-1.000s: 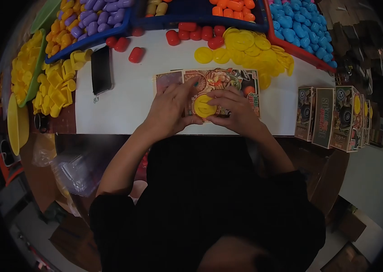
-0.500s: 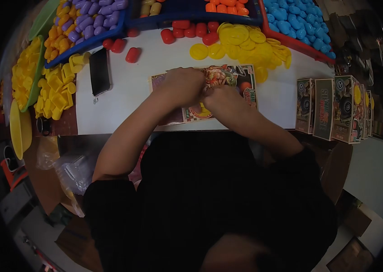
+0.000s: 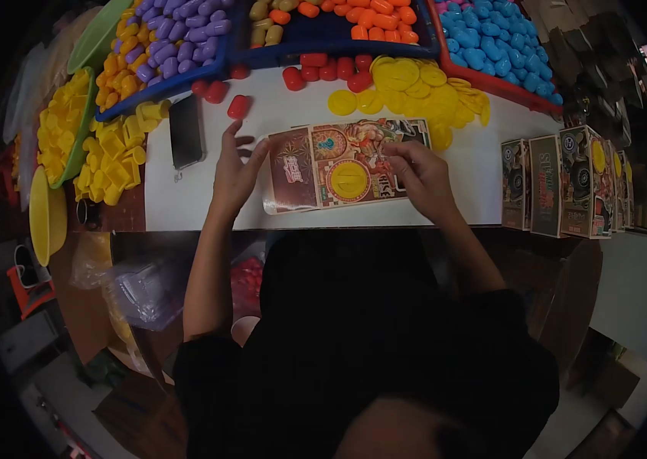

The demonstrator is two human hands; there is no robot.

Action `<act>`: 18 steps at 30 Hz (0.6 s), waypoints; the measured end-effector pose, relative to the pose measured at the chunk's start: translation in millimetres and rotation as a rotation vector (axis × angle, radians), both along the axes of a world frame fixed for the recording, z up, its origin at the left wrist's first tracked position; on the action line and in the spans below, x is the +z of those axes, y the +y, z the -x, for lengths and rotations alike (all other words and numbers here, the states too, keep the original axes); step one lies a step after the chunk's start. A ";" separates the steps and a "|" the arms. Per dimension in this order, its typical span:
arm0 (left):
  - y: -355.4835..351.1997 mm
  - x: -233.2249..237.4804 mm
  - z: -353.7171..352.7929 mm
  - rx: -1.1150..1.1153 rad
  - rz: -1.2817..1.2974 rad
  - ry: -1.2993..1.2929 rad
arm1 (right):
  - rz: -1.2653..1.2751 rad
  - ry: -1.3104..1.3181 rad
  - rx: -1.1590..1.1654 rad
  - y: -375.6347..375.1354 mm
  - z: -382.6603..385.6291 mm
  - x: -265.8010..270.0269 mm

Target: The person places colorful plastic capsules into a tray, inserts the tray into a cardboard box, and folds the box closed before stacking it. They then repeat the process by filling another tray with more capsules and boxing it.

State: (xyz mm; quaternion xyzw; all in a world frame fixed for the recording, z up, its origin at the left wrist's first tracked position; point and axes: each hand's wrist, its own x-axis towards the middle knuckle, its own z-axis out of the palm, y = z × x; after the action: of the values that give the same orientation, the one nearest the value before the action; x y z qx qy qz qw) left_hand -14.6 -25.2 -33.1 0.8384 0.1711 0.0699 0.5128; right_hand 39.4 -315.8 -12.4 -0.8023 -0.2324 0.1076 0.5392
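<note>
A flat printed cardboard box [image 3: 293, 172] lies on the white table, its brown flap toward the left. A yellow plastic disc [image 3: 350, 180] sits in the round frame on its printed face. Just off the box's left end is my left hand [image 3: 237, 174], fingers spread and holding nothing. My right hand [image 3: 429, 182] hovers at the right part of the box, its fingers loosely curled over the print and the thumb apart from them. Behind the box is a heap of yellow discs [image 3: 407, 80], with several red capsules [image 3: 327, 70] to its left.
Trays of purple capsules [image 3: 178, 30], orange capsules [image 3: 377, 15] and blue capsules [image 3: 492, 46] line the back. A phone [image 3: 186, 131] and yellow plastic pieces [image 3: 113, 164] lie at the left. Several printed boxes [image 3: 545, 183] stand upright on the right.
Both hands were together over the middle of the box. They have since parted, the left outward to the left and the right toward the right end, uncovering the disc and print.
</note>
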 end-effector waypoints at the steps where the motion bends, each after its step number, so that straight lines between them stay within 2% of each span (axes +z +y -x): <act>1: -2.5 9.1 1.8 0.005 -0.005 0.001 | 0.079 -0.133 -0.046 5.3 8.8 7.6; 2: -8.3 22.0 3.1 -0.032 0.192 0.122 | 0.070 -0.136 -0.043 14.8 19.1 15.5; 3: -16.1 37.7 3.9 -0.074 0.387 0.243 | 0.072 -0.471 0.028 26.7 30.7 24.5; 4: -29.1 56.9 8.3 -0.105 0.382 0.141 | 0.077 -0.630 0.058 28.4 39.0 34.8; 5: -49.5 85.4 11.6 -0.117 0.377 0.150 | 0.080 -0.794 0.076 30.2 47.1 44.8; 6: -72.7 117.1 14.2 -0.093 0.508 -0.062 | 0.098 -0.923 0.098 26.8 53.3 57.0; 8: -77.6 139.0 14.6 -0.145 0.572 -0.340 | 0.152 -1.183 0.063 10.1 55.0 73.8; 9: -64.8 141.2 14.5 -0.226 0.500 -0.403 | 0.155 -1.189 0.062 2.8 50.1 80.9; 10: -57.1 127.6 3.3 -0.234 0.423 -0.494 | 0.119 -1.073 -0.078 -1.9 42.6 87.4; 11: -58.6 121.2 -4.9 -0.239 0.519 -0.378 | 0.082 -0.954 -0.216 -6.2 34.9 90.6; 12: -62.1 115.2 -10.0 -0.244 0.615 -0.259 | 0.083 -0.961 -0.221 -11.2 25.2 84.3; 13: -67.7 104.3 -10.3 -0.187 0.846 -0.065 | -0.108 -0.594 -0.241 -16.3 14.3 71.1; 14: -68.6 90.1 -9.8 -0.197 0.848 -0.069 | -0.291 -0.223 -0.253 -21.5 8.3 61.5; 16: -69.5 77.1 -15.0 -0.404 0.967 0.040 | -0.481 0.090 -0.284 -25.4 8.9 59.7; 17: -71.0 74.9 -13.3 -0.425 0.975 0.038 | -0.508 0.226 -0.254 -22.1 13.6 61.1; 18: -78.2 82.6 -8.2 -0.439 0.793 -0.006 | -0.485 0.254 -0.235 -21.0 19.0 57.5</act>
State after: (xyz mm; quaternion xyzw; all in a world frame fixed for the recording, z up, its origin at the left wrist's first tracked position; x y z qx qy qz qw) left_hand -6.5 -103.5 49.6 0.5935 0.0016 -0.1090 0.7974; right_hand 20.4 -336.8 45.1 -0.6515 -0.0873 0.0853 0.7487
